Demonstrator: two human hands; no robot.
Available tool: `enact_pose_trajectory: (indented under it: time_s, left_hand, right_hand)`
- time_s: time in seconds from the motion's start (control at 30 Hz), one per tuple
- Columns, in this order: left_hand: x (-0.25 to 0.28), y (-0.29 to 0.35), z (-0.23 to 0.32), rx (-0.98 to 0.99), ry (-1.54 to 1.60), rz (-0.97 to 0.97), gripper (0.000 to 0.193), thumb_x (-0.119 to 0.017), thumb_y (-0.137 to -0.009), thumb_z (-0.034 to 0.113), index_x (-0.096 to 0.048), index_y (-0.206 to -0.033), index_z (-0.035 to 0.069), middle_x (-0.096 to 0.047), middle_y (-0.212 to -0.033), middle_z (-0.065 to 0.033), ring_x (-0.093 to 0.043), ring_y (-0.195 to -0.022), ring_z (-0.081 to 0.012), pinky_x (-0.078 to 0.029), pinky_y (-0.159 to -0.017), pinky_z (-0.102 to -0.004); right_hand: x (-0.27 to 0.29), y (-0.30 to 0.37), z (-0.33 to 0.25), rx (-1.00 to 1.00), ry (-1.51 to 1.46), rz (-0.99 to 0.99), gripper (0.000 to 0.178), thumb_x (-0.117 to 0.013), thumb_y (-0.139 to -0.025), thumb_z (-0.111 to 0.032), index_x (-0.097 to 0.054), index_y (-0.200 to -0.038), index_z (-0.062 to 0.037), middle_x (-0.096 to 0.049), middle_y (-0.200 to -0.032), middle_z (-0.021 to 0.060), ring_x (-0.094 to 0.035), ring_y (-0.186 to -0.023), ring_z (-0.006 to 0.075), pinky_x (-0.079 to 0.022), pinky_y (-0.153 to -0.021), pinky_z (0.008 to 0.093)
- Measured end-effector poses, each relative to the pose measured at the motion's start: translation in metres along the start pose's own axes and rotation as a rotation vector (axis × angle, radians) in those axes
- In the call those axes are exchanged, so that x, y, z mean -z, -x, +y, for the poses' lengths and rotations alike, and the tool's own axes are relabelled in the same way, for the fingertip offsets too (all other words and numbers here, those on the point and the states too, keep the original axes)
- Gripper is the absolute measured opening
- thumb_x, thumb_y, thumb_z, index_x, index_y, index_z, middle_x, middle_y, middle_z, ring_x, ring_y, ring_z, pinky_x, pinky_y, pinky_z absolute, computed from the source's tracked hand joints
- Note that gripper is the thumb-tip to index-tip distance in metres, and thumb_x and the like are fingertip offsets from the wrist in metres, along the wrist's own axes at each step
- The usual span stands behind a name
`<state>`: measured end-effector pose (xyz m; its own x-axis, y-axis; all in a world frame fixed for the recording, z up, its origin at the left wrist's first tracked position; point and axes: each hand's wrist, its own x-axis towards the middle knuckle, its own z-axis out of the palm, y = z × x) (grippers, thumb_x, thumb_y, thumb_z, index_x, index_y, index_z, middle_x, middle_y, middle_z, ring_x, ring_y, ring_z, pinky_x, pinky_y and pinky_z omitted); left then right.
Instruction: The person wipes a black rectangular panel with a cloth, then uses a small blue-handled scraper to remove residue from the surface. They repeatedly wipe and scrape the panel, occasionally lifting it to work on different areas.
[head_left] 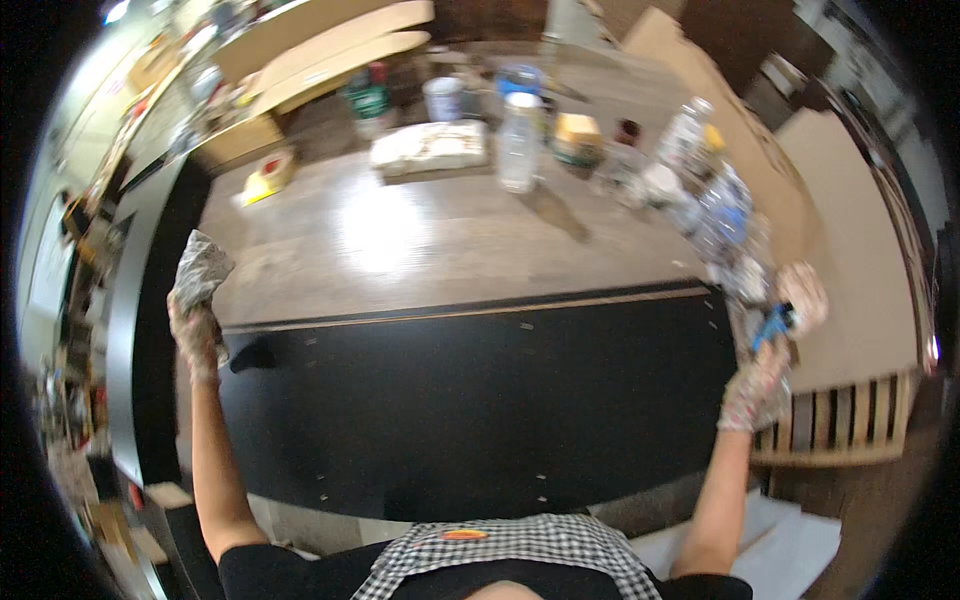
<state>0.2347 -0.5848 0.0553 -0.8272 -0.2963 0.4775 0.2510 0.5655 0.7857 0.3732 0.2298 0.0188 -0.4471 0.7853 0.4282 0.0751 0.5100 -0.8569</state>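
Note:
My left hand (196, 338), in a thin clear stained glove, is closed on a crumpled grey rag (203, 266) raised at the left end of a glossy black panel (470, 400). Past the panel's right end, my right hand (757, 388), gloved likewise, grips a blue-handled tool (772, 326) with a black part at its top. Beside that tip is a pale pinkish wad (803, 298); blur hides whether it is attached. The black panel lies flat across the near side of a wood-grain table (300, 240), with small pale marks near its edges.
Farther back lie a tape roll (271, 174), a stained white block (430, 148), a clear bottle (519, 145), a green-labelled bottle (369, 104) and a yellow sponge-like block (577, 136). Several crumpled plastic bottles (722, 212) line the right. Cardboard (850, 250) stands beyond; another black panel (150, 330) borders the left.

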Motion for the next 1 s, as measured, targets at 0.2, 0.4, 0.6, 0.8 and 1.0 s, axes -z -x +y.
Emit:
enact_pose_trajectory:
  time_s: [0.2,0.4,0.6,0.8,1.0]
  left_hand:
    - [-0.208,0.133,0.184,-0.623,-0.823,-0.780,0.069,-0.074,-0.068,0.020,-0.051,-0.133,0.010,-0.031,-0.152,-0.0124,-0.024,-0.141,-0.0365,-0.027,-0.110,-0.0570]
    - [-0.323,0.183,0.292,-0.796,-0.602,-1.104,0.086,-0.078,-0.061,0.026,-0.046,-0.140,0.019,-0.029,-0.154,-0.0080,-0.016,-0.144,-0.0381,-0.012,-0.113,-0.0601]
    - [-0.359,0.184,0.312,-0.585,-0.631,-0.850,0.082,-0.075,-0.056,0.010,-0.052,-0.134,0.016,-0.041,-0.146,-0.0097,-0.035,-0.132,-0.0397,-0.029,-0.108,-0.0505]
    - [-0.359,0.182,0.299,-0.655,-0.603,-0.826,0.083,-0.072,-0.052,0.007,-0.053,-0.133,0.016,-0.043,-0.144,-0.0079,-0.039,-0.128,-0.0389,-0.032,-0.105,-0.0506]
    - [-0.361,0.182,0.300,-0.710,-0.528,-0.791,0.082,-0.069,-0.052,0.005,-0.054,-0.132,0.015,-0.044,-0.144,-0.0074,-0.040,-0.128,-0.0388,-0.031,-0.106,-0.0510]
  right_hand:
    - [0.005,0.002,-0.011,-0.349,-0.668,-0.151,0.036,-0.054,-0.095,-0.012,-0.052,-0.128,0.0013,-0.054,-0.125,0.0103,-0.055,-0.109,0.0197,-0.045,-0.096,0.0339]
    - [0.086,-0.018,-0.006,0.111,-0.217,-0.521,0.035,-0.065,-0.087,-0.009,-0.059,-0.121,-0.0020,-0.061,-0.119,0.0093,-0.058,-0.108,0.0191,-0.046,-0.094,0.0337]
    - [0.081,-0.026,0.015,0.340,-0.065,-0.707,0.037,-0.074,-0.075,-0.004,-0.065,-0.110,-0.0111,-0.065,-0.111,0.0100,-0.062,-0.104,0.0283,-0.050,-0.090,0.0367]
    - [-0.008,-0.075,0.019,0.444,-0.124,-0.690,0.033,-0.073,-0.076,-0.008,-0.063,-0.108,-0.0092,-0.065,-0.106,0.0117,-0.063,-0.098,0.0294,-0.052,-0.083,0.0373]
    - [-0.044,-0.093,0.051,0.485,-0.150,-0.720,0.028,-0.071,-0.078,-0.014,-0.064,-0.104,-0.0074,-0.065,-0.106,0.0131,-0.063,-0.100,0.0302,-0.052,-0.084,0.0380]
